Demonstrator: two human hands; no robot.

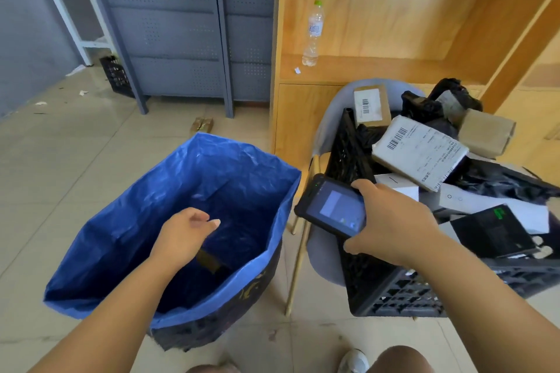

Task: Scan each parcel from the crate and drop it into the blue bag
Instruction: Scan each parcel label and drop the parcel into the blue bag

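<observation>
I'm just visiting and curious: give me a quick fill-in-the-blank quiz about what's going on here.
The right hand grips a handheld ____ with a lit screen.
The empty left hand hovers over the ____ bag.
The black crate of parcels sits on a grey ____.
Missing: scanner; blue; chair.

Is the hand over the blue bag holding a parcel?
No, the left hand hangs above the blue bag with its fingers loosely curled around nothing.

left hand (185, 232) empty over blue bag (127, 230) | right hand (394, 221) grips scanner (331, 210)
</observation>
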